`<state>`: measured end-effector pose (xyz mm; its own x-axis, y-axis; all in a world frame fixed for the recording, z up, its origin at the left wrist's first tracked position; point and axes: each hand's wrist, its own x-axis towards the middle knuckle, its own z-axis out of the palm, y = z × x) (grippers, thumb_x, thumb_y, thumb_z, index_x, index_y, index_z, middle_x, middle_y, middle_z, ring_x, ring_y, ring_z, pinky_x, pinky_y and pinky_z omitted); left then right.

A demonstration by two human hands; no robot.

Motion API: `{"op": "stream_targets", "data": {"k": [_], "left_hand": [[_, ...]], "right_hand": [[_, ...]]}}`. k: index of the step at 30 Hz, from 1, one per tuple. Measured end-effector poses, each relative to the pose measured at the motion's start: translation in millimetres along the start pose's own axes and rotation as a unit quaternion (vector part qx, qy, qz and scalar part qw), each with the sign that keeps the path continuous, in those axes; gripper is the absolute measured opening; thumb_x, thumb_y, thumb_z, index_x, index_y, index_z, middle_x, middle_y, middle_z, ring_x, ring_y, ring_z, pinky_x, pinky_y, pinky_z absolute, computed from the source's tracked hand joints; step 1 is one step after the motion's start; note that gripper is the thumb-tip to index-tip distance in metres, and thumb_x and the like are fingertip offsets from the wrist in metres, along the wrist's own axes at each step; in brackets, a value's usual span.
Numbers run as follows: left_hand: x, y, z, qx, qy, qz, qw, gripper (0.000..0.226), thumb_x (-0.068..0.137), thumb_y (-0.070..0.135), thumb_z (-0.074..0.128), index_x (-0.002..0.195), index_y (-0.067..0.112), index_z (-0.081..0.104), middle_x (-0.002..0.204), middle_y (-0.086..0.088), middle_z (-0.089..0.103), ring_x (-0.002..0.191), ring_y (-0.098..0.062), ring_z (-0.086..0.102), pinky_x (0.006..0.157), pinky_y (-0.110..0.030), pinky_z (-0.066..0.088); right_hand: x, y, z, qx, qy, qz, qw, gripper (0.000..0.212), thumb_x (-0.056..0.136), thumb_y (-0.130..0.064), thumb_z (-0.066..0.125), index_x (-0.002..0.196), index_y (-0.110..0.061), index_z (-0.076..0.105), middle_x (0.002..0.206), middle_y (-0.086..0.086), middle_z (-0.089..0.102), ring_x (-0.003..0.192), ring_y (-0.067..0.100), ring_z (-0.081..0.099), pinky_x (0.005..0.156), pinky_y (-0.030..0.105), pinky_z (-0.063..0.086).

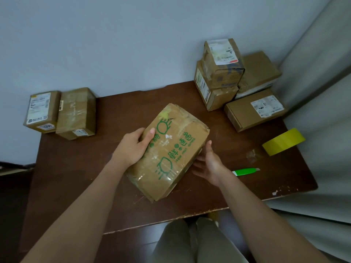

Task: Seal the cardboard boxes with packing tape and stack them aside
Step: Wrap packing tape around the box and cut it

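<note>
A brown cardboard box point(171, 150) with green printed characters lies slanted in the middle of the dark wooden table point(79, 179). My left hand point(133, 147) grips its left edge, thumb curled over the top face. My right hand point(209, 164) is at the box's right side, fingers spread and relaxed, touching or nearly touching the side wall. A roll of yellow packing tape point(284, 141) lies at the table's right edge. A green utility knife point(246, 171) lies just right of my right wrist.
Two taped boxes point(60, 112) stand side by side at the back left corner. Several boxes point(237, 82) are stacked at the back right, against the wall and a light curtain point(322, 92). A scrap of clear tape point(251, 154) sticks to the table.
</note>
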<state>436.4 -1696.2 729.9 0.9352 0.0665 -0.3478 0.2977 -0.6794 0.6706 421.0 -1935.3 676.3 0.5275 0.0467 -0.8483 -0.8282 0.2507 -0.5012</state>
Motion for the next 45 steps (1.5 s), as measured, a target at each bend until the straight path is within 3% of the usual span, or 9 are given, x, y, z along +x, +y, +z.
{"op": "stream_targets", "data": {"k": [6, 9, 12, 20, 24, 28, 31, 37, 45], "left_hand": [[-6.1, -5.3, -4.6, 0.033, -0.045, 0.068, 0.996, 0.042, 0.092, 0.064, 0.041, 0.080, 0.030, 0.062, 0.070, 0.006, 0.066, 0.064, -0.005, 0.062, 0.064, -0.029, 0.048], [-3.4, -8.2, -6.9, 0.034, -0.054, 0.085, 0.994, 0.043, 0.091, 0.064, 0.043, 0.074, 0.027, 0.059, 0.065, 0.003, 0.064, 0.059, -0.010, 0.060, 0.063, -0.033, 0.048], [2.5, -5.1, -8.7, 0.025, -0.065, 0.098, 0.993, 0.046, 0.089, 0.064, 0.046, 0.073, 0.024, 0.060, 0.066, 0.001, 0.064, 0.060, -0.012, 0.061, 0.064, -0.035, 0.050], [25.8, 30.5, -1.6, 0.064, -0.135, 0.126, 0.981, 0.045, 0.083, 0.067, 0.048, 0.109, 0.034, 0.064, 0.094, 0.010, 0.071, 0.084, -0.009, 0.068, 0.080, -0.040, 0.056], [37.9, 50.0, 19.9, 0.162, -0.027, 0.252, 0.954, 0.036, 0.101, 0.034, 0.049, 0.133, 0.023, 0.059, 0.124, 0.000, 0.064, 0.111, -0.022, 0.061, 0.094, -0.041, 0.050], [27.2, 78.4, 57.8, 0.117, 0.014, 0.303, 0.946, 0.029, 0.095, 0.011, 0.055, 0.123, 0.013, 0.066, 0.126, -0.007, 0.060, 0.111, -0.027, 0.059, 0.099, -0.042, 0.047], [16.4, 87.7, 86.4, 0.072, 0.048, 0.286, 0.954, 0.026, 0.089, 0.010, 0.060, 0.113, 0.014, 0.069, 0.120, -0.004, 0.059, 0.105, -0.027, 0.060, 0.099, -0.043, 0.047], [17.7, 74.9, 97.9, 0.104, 0.120, 0.326, 0.932, 0.020, 0.084, 0.008, 0.065, 0.102, 0.008, 0.074, 0.115, -0.008, 0.065, 0.114, -0.028, 0.060, 0.097, -0.044, 0.049], [20.2, 81.7, 97.4, 0.125, 0.119, 0.382, 0.908, 0.016, 0.075, -0.003, 0.065, 0.089, 0.003, 0.070, 0.101, -0.009, 0.065, 0.091, -0.024, 0.062, 0.081, -0.035, 0.051]], "right_hand": [[3.3, -3.1, -2.8, 0.100, 0.087, -0.006, 0.991, 0.060, 0.094, -0.070, 0.040, 0.139, -0.032, 0.043, 0.129, 0.005, 0.058, 0.112, 0.034, 0.058, 0.094, 0.062, 0.049], [-1.7, -2.4, -6.9, 0.047, 0.064, 0.018, 0.997, 0.026, 0.096, -0.049, 0.053, 0.107, -0.028, 0.064, 0.111, 0.007, 0.066, 0.096, 0.025, 0.061, 0.087, 0.048, 0.052], [-4.0, -6.4, -12.6, 0.015, 0.095, 0.004, 0.995, 0.022, 0.096, -0.042, 0.058, 0.107, -0.025, 0.065, 0.099, 0.003, 0.065, 0.089, 0.020, 0.060, 0.077, 0.038, 0.053], [-8.3, -27.6, -42.3, -0.103, 0.177, -0.071, 0.976, 0.020, 0.098, -0.022, 0.061, 0.115, -0.012, 0.066, 0.095, 0.008, 0.068, 0.083, 0.021, 0.064, 0.065, 0.033, 0.054], [-18.4, -40.2, -53.8, -0.144, 0.250, -0.155, 0.945, 0.017, 0.097, -0.015, 0.057, 0.106, -0.009, 0.071, 0.096, 0.006, 0.067, 0.080, 0.017, 0.060, 0.070, 0.031, 0.047], [-37.6, -55.5, -53.8, -0.138, 0.280, -0.280, 0.908, 0.016, 0.098, -0.011, 0.055, 0.099, -0.021, 0.068, 0.082, -0.007, 0.059, 0.061, 0.003, 0.049, 0.053, 0.014, 0.040], [-49.2, -61.0, -43.5, -0.218, 0.243, -0.392, 0.860, 0.025, 0.096, -0.001, 0.052, 0.096, -0.022, 0.068, 0.094, -0.014, 0.062, 0.082, -0.012, 0.056, 0.072, 0.003, 0.040], [-38.8, -35.6, -25.0, -0.390, 0.185, -0.464, 0.774, 0.034, 0.089, 0.009, 0.045, 0.101, -0.012, 0.068, 0.118, -0.001, 0.044, 0.117, 0.017, 0.046, 0.100, 0.023, 0.035], [-40.7, -35.1, -16.1, -0.490, 0.214, -0.426, 0.730, 0.038, 0.086, -0.001, 0.046, 0.117, -0.018, 0.060, 0.132, 0.009, 0.038, 0.118, 0.030, 0.039, 0.089, 0.048, 0.051]]}}
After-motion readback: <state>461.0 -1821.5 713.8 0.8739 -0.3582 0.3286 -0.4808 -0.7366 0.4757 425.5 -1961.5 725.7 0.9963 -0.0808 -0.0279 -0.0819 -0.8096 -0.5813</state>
